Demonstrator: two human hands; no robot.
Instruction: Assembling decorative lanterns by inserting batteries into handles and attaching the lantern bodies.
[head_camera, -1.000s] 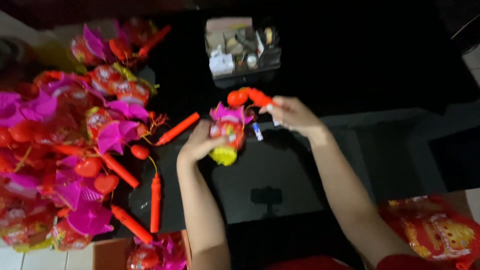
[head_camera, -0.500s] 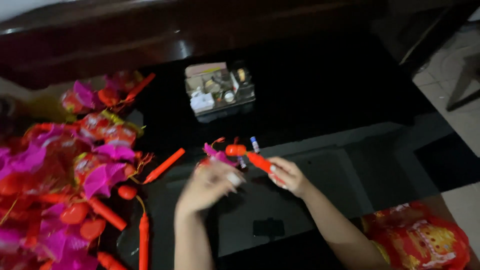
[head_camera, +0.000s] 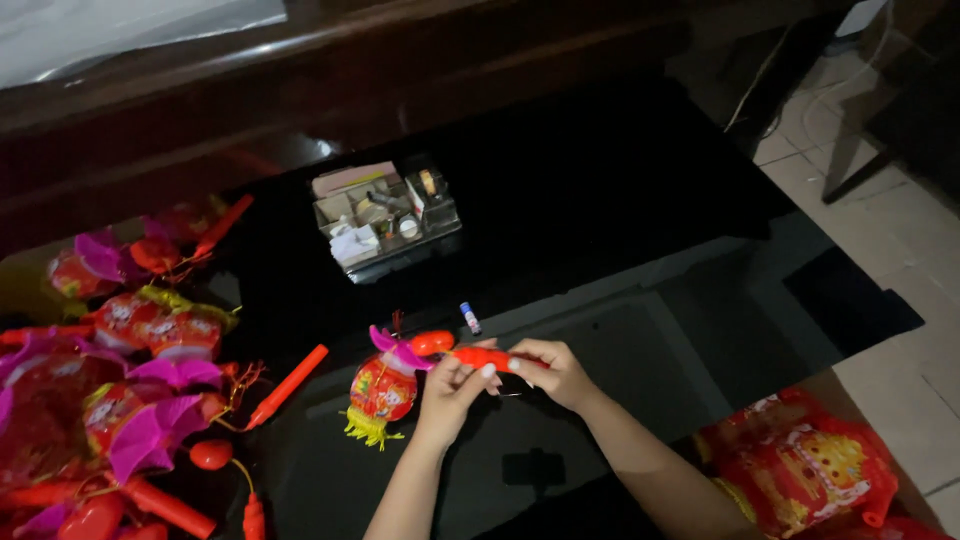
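Observation:
My left hand (head_camera: 452, 392) and my right hand (head_camera: 553, 372) meet over the black glass table (head_camera: 620, 230). Both pinch a red plastic stick handle (head_camera: 478, 356) that lies level between them. From the handle's left end hangs a small red toy lantern (head_camera: 381, 390) with a purple paper top and a yellow fringe; a red bulb (head_camera: 431, 342) sits beside it. The lantern rests just left of my left hand. A small tube with a blue cap (head_camera: 469, 318) stands on the table just beyond my hands.
A heap of red and purple lanterns (head_camera: 120, 390) and loose red sticks (head_camera: 288, 385) fills the table's left side. A clear organiser box (head_camera: 385, 218) of small items sits further back. A red printed bag (head_camera: 800, 470) lies on the floor at right.
The view has swung, so the table sits differently in frame. My hands have come closer together on the red stick, and the lantern now hangs lower, left of my left hand.

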